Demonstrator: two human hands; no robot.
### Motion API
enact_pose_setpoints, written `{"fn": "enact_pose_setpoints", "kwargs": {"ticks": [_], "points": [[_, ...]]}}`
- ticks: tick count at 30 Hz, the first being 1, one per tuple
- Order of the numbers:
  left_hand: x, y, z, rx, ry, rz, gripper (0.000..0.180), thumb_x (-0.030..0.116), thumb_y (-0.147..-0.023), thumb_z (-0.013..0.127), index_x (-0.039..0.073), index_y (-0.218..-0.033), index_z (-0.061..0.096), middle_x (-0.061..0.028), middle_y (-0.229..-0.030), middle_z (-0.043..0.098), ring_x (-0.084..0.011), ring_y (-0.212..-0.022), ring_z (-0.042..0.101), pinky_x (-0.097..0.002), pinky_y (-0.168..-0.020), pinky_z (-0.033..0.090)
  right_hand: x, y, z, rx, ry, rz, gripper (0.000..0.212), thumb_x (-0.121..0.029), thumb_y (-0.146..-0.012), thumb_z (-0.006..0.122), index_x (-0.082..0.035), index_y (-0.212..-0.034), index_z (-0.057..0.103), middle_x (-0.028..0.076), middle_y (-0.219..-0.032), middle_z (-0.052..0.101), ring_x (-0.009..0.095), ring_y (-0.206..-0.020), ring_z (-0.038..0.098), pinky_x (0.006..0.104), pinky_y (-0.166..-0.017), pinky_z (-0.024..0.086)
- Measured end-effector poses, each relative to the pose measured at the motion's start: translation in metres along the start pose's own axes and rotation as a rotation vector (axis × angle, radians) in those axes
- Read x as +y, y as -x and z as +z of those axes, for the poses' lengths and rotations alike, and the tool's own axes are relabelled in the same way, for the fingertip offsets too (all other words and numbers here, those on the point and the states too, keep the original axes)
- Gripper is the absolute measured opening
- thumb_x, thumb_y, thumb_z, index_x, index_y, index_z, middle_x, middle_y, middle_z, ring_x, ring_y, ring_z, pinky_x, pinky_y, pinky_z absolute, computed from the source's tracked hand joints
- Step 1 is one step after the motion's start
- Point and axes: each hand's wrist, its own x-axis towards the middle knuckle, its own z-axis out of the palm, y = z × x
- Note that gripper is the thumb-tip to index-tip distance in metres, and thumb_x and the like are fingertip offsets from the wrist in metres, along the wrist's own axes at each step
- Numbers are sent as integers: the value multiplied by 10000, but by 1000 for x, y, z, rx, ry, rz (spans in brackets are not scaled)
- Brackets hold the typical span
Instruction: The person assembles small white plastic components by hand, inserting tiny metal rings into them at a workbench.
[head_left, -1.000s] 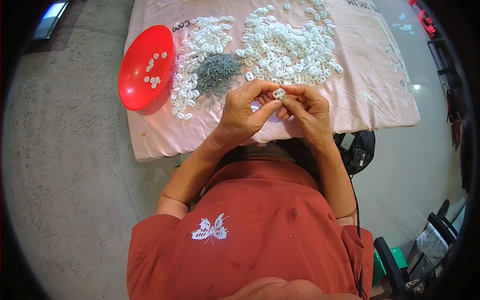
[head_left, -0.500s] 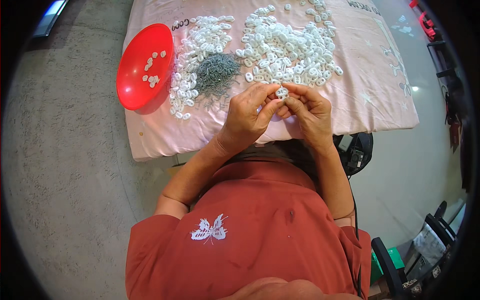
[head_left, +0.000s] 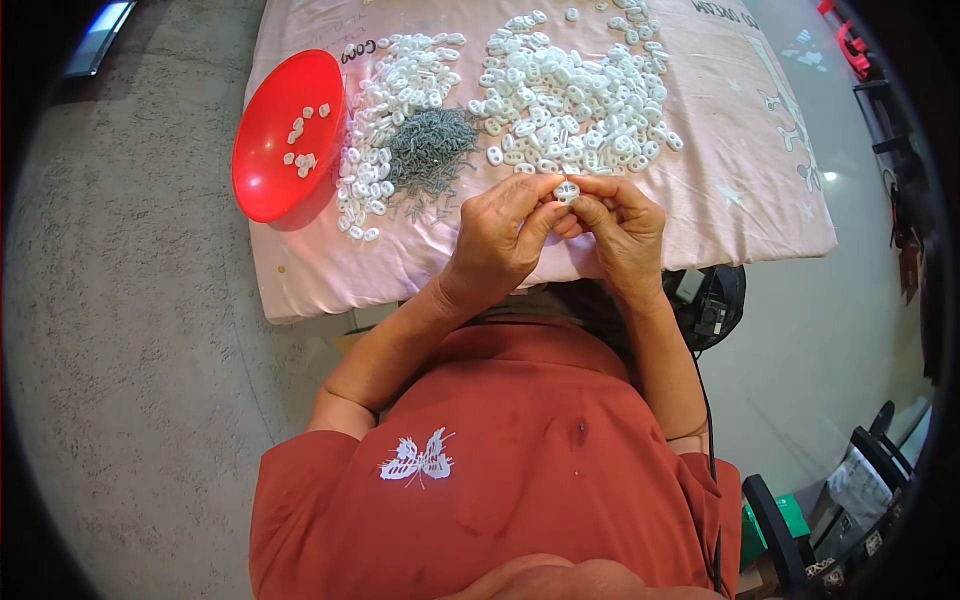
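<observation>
My left hand (head_left: 498, 238) and my right hand (head_left: 620, 225) meet above the near edge of a pink-covered table (head_left: 730, 180). Both pinch one small white plastic piece (head_left: 567, 190) between their fingertips. Just beyond the hands lies a large heap of the same white pieces (head_left: 570, 90). A second white heap (head_left: 385, 115) lies to the left. Between the two heaps sits a pile of small grey metal pins (head_left: 432, 150). A red oval bowl (head_left: 268, 180) at the table's left edge holds several white pieces.
Grey concrete floor (head_left: 130, 350) spreads to the left of the table. A black device with cables (head_left: 710, 305) sits under the table's near right corner. Chair legs and a green box (head_left: 790, 520) stand at the lower right.
The hands stay together on the white piece, with only small finger shifts. The piles and the bowl have not moved.
</observation>
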Motion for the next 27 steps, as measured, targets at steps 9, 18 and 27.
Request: {"fn": "enact_pose_setpoints", "kwargs": {"ticks": [9, 18, 27], "points": [[1, 3, 8, 72, -51, 80, 171, -24, -857, 626, -42, -1027, 624, -168, -900, 666, -318, -795, 673, -371, -680, 541, -3, 1, 2, 29, 51, -20, 185, 16, -942, 604, 74, -1116, 630, 113, -873, 700, 132, -743, 680, 227, -677, 558], [1, -1, 3, 46, 24, 29, 139, -21, -854, 648, -28, -992, 642, -164, -858, 667, -296, -780, 682, -351, -677, 548, -2, 0, 3, 36, 67, -44, 164, 12, -951, 592, 68, -1100, 631, 108, -870, 695, 128, -734, 676, 229, -667, 556], [-18, 4, -15, 78, 313, -310, 116, 17, -883, 671, -32, -988, 670, -79, -885, 694, -112, -803, 679, -261, -715, 561, -2, -2, 9, -94, 116, 58, 277, -19, -993, 530, 52, -1260, 558, 118, -1007, 684, 154, -879, 675, 260, -765, 549]]}}
